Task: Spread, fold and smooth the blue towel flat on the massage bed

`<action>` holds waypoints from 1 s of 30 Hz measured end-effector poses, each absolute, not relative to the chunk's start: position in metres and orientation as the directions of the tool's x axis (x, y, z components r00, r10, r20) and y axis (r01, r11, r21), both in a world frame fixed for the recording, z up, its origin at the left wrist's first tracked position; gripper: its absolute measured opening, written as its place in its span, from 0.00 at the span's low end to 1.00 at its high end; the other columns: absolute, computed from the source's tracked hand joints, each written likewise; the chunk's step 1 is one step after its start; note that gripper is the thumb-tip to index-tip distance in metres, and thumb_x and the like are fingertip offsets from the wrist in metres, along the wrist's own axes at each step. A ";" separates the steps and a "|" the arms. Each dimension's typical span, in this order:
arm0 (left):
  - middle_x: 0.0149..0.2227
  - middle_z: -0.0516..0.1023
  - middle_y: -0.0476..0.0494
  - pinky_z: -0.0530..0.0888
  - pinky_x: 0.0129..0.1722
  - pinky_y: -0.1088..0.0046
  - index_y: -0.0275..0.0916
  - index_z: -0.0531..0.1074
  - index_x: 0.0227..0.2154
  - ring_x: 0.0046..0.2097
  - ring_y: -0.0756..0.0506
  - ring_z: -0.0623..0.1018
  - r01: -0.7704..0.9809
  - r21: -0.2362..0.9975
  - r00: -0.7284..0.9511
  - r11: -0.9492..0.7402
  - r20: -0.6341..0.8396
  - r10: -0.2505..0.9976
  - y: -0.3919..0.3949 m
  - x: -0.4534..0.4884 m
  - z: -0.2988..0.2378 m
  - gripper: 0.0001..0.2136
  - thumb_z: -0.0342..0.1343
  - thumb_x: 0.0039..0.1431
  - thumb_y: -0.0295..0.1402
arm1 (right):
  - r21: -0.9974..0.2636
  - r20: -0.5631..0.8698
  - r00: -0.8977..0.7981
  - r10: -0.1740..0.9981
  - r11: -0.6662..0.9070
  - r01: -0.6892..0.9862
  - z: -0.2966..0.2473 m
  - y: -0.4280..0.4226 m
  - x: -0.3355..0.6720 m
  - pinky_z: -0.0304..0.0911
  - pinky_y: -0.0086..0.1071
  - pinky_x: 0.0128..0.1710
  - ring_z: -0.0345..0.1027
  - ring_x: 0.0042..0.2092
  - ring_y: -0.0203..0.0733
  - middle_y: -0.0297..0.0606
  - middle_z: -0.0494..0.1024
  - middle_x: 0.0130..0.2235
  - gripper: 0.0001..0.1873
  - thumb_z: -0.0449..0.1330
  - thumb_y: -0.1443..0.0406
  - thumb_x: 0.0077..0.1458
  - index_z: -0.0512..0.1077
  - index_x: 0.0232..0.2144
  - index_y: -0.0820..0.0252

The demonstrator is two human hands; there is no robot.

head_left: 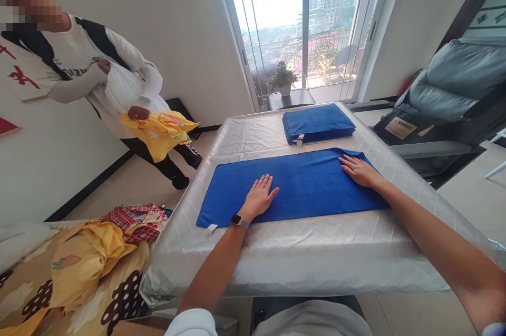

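A blue towel (304,186) lies spread lengthwise across the silver-covered table, a white tag at its near left corner. My left hand (260,198), with a watch on the wrist, rests flat on the towel left of its middle, fingers stretched out. Near the right end my right hand (359,171) also presses flat on the cloth, fingers extended, beside a small fold at the far right edge. Just beyond sits a stack of folded blue towels (318,121) with a white tag on its near side.
The table (253,136) wears a quilted silver cover. At the left a person (130,80) stands holding white and yellow cloth. Yellow fabric (89,257) and red plaid cloth (136,220) lie on a patterned bed. A grey recliner (443,94) stands right; a potted plant (283,78) is by the window.
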State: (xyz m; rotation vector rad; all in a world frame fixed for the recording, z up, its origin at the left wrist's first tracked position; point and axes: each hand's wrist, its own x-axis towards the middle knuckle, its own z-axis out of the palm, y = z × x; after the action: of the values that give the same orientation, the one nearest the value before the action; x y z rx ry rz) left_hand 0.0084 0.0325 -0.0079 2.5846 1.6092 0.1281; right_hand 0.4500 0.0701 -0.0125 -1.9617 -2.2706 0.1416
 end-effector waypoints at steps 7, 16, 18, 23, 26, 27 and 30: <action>0.74 0.51 0.39 0.50 0.73 0.58 0.37 0.53 0.73 0.75 0.42 0.51 0.889 0.114 0.441 -0.444 0.048 0.896 0.038 0.000 -0.009 0.35 0.27 0.73 0.54 | -0.159 0.023 0.104 0.994 -0.099 0.982 -0.015 0.099 0.475 0.45 0.51 0.72 0.42 0.74 0.52 0.45 0.50 0.74 0.36 0.37 0.53 0.71 0.53 0.73 0.65; 0.74 0.50 0.35 0.49 0.73 0.55 0.34 0.52 0.73 0.75 0.39 0.50 0.974 0.095 0.200 -0.204 0.048 0.979 0.067 -0.041 -0.012 0.35 0.28 0.74 0.54 | -0.097 0.239 0.069 0.969 -0.047 0.994 -0.006 0.095 0.444 0.43 0.51 0.72 0.47 0.73 0.52 0.46 0.57 0.72 0.34 0.36 0.56 0.72 0.62 0.69 0.65; 0.74 0.49 0.36 0.48 0.73 0.56 0.35 0.52 0.73 0.75 0.40 0.50 0.978 0.089 0.188 -0.190 0.029 0.982 0.068 -0.041 -0.015 0.35 0.29 0.74 0.53 | -0.123 0.203 0.049 0.978 -0.024 0.992 -0.007 0.098 0.438 0.43 0.51 0.72 0.47 0.73 0.52 0.45 0.57 0.73 0.34 0.37 0.54 0.72 0.60 0.70 0.63; 0.75 0.49 0.37 0.48 0.73 0.57 0.35 0.52 0.73 0.75 0.40 0.50 0.980 0.099 0.169 -0.171 0.030 0.985 0.068 -0.039 -0.016 0.34 0.29 0.74 0.52 | -0.146 0.018 0.156 0.988 -0.152 0.977 -0.012 0.104 0.445 0.39 0.48 0.73 0.40 0.75 0.49 0.48 0.49 0.74 0.39 0.36 0.51 0.71 0.52 0.73 0.71; 0.74 0.50 0.37 0.48 0.73 0.56 0.36 0.53 0.73 0.75 0.40 0.51 0.981 0.124 0.144 -0.147 0.035 0.989 0.069 -0.042 -0.015 0.34 0.30 0.74 0.52 | -0.135 0.001 0.168 0.986 -0.166 0.977 -0.013 0.103 0.450 0.37 0.46 0.73 0.39 0.75 0.47 0.47 0.47 0.75 0.39 0.35 0.51 0.71 0.49 0.74 0.71; 0.74 0.50 0.37 0.49 0.73 0.56 0.36 0.53 0.72 0.75 0.40 0.51 0.982 0.132 0.129 -0.132 0.034 0.991 0.069 -0.045 -0.014 0.34 0.30 0.74 0.52 | -0.133 0.000 0.170 0.985 -0.168 0.977 -0.012 0.102 0.450 0.37 0.47 0.73 0.39 0.75 0.47 0.46 0.47 0.75 0.39 0.35 0.50 0.71 0.49 0.74 0.70; 0.74 0.52 0.35 0.50 0.72 0.54 0.37 0.56 0.72 0.74 0.38 0.52 0.986 0.150 0.065 -0.071 0.045 0.997 0.069 -0.053 -0.011 0.33 0.31 0.74 0.52 | -0.108 0.032 0.211 0.977 -0.206 0.972 -0.009 0.097 0.447 0.39 0.51 0.72 0.42 0.74 0.51 0.48 0.51 0.74 0.38 0.36 0.52 0.71 0.53 0.73 0.69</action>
State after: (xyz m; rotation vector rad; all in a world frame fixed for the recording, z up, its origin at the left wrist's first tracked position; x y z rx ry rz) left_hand -0.0531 0.0691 -0.0107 2.2336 2.0847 0.2071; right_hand 0.4472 0.0970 -0.0088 -2.3610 -1.9094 0.0658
